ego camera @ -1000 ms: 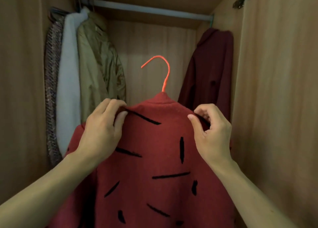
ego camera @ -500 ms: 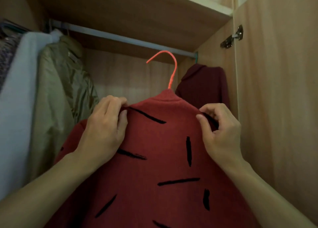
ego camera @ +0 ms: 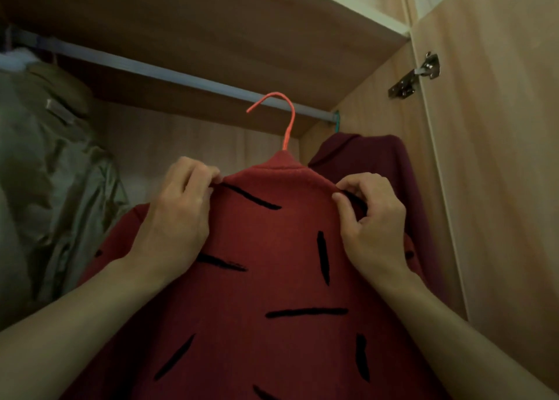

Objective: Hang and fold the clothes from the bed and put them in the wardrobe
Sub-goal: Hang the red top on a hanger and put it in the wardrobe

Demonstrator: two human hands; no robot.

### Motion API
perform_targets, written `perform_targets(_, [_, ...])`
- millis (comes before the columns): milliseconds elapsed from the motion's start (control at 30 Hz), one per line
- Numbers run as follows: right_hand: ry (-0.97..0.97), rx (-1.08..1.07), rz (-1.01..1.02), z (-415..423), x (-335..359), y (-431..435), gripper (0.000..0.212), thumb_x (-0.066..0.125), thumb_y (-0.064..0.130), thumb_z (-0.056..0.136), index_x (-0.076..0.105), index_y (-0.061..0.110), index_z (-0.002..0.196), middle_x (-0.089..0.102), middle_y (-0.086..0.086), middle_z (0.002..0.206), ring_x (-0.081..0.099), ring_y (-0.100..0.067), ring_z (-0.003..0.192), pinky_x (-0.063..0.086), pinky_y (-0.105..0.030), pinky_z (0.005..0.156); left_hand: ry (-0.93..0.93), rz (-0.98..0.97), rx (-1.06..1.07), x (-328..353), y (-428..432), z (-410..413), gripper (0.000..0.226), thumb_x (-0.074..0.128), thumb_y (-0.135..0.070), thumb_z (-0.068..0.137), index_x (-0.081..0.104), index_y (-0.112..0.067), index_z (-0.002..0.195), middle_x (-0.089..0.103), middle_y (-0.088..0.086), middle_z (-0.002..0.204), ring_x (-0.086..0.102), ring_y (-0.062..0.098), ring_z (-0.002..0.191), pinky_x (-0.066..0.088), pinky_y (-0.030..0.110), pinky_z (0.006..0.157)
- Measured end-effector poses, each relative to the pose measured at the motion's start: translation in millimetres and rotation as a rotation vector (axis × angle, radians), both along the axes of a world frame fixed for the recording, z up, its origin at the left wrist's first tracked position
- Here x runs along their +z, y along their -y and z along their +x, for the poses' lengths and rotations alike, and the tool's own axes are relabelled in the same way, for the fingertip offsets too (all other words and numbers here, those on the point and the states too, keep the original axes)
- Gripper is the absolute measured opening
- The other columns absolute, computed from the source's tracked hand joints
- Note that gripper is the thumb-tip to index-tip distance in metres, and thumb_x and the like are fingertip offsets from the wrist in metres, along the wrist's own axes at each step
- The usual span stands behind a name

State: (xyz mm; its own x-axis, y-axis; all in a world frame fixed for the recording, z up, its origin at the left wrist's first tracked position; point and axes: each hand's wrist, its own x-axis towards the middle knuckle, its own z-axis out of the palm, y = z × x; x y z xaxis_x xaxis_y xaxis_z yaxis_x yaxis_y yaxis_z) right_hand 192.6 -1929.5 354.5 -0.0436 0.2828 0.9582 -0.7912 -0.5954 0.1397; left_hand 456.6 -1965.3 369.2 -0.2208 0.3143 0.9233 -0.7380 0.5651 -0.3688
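A red garment with black dashes (ego camera: 272,278) fills the middle of the view, draped over an orange hanger (ego camera: 289,121) whose hook rises from the collar. My left hand (ego camera: 175,218) pinches the garment's left shoulder. On the other shoulder my right hand (ego camera: 372,221) pinches the fabric too. The hook's tip sits just in front of the grey wardrobe rail (ego camera: 169,76); whether it rests on the rail I cannot tell.
An olive-green jacket (ego camera: 57,173) hangs at the left on the rail, a pale garment (ego camera: 15,59) beyond it. A dark maroon garment (ego camera: 393,164) hangs at the right end. The wardrobe door (ego camera: 499,157) with its metal hinge (ego camera: 414,76) stands open on the right, a shelf (ego camera: 242,21) above.
Both hands have lifted the red garment and hanger upward, from well below the rail to rail height. The view has tilted up towards the shelf.
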Motion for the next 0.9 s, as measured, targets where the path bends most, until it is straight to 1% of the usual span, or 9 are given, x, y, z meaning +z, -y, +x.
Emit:
perform_targets(67, [0.004,-0.009,-0.036,-10,4,19,0.013,0.070,0.002,0.085,0.063,0.013,0.089,0.059,0.005,0.084,0.054,-0.018,0.080,0.047,-0.046,0.074,0.003,-0.037,0.015,3,17,-10,0.017,0.042,0.003,0.094,0.053,-0.003,0.106,0.049,0.014,0.101,0.053,0.030,0.091,0.048,0.044,0.081])
perform_targets(167, [-0.002,-0.010,-0.065,-24,16,48,0.013,0.070,0.003,0.085,0.063,0.014,0.089,0.058,0.006,0.084,0.052,-0.016,0.080,0.046,-0.044,0.073,-0.019,-0.102,0.037,13,45,-25,0.024,0.041,0.007,0.091,0.050,-0.006,0.109,0.050,0.015,0.102,0.052,0.033,0.090,0.047,0.050,0.080])
perform_targets(267, [-0.019,0.000,-0.086,-33,35,74,0.013,0.069,0.002,0.086,0.063,0.014,0.089,0.058,0.006,0.084,0.052,-0.016,0.081,0.047,-0.044,0.073,-0.048,-0.149,0.035,28,70,-34,0.029,0.041,0.009,0.088,0.048,-0.010,0.109,0.050,0.012,0.101,0.051,0.031,0.090,0.046,0.050,0.080])
perform_targets(400, [-0.051,-0.021,-0.102,-39,58,109,0.015,0.068,0.000,0.085,0.062,0.013,0.088,0.057,0.004,0.085,0.053,-0.018,0.082,0.048,-0.045,0.073,-0.031,-0.164,0.060,51,107,-39,0.027,0.044,0.012,0.083,0.048,-0.011,0.095,0.047,0.009,0.097,0.046,0.025,0.084,0.045,0.048,0.071])
perform_targets(467, [-0.071,-0.067,-0.123,-43,68,123,0.015,0.068,-0.001,0.085,0.062,0.013,0.088,0.057,0.003,0.085,0.052,-0.018,0.082,0.047,-0.045,0.073,-0.008,-0.173,0.094,63,127,-42,0.024,0.045,0.010,0.083,0.046,-0.012,0.091,0.047,0.009,0.096,0.045,0.025,0.083,0.045,0.049,0.068])
perform_targets(567, [-0.066,-0.134,-0.134,-51,88,139,0.016,0.067,-0.001,0.084,0.061,0.013,0.086,0.056,0.003,0.085,0.051,-0.017,0.081,0.046,-0.042,0.072,0.016,-0.201,0.096,86,153,-50,0.022,0.042,0.005,0.087,0.048,-0.013,0.099,0.051,0.011,0.098,0.050,0.029,0.084,0.048,0.049,0.069])
perform_targets(667, [-0.056,-0.191,-0.123,-56,118,155,0.017,0.067,-0.001,0.084,0.061,0.014,0.087,0.055,0.004,0.086,0.051,-0.017,0.083,0.046,-0.040,0.074,0.001,-0.207,0.077,120,180,-60,0.029,0.041,0.004,0.087,0.051,-0.011,0.110,0.055,0.011,0.100,0.054,0.030,0.087,0.050,0.048,0.072])
perform_targets(800, [-0.054,-0.318,-0.125,-66,167,169,0.017,0.066,0.000,0.083,0.058,0.015,0.087,0.053,0.001,0.086,0.051,-0.020,0.083,0.045,-0.039,0.072,0.005,-0.166,0.099,172,216,-77,0.047,0.055,0.016,0.080,0.054,-0.011,0.119,0.055,0.011,0.102,0.054,0.028,0.088,0.052,0.046,0.070])
perform_targets(900, [-0.025,-0.402,-0.122,-75,195,174,0.013,0.064,0.002,0.083,0.058,0.013,0.087,0.053,-0.003,0.086,0.050,-0.023,0.082,0.045,-0.042,0.067,0.006,-0.139,0.099,204,232,-95,0.050,0.055,0.016,0.077,0.054,-0.010,0.120,0.053,0.010,0.102,0.052,0.028,0.087,0.051,0.046,0.065])
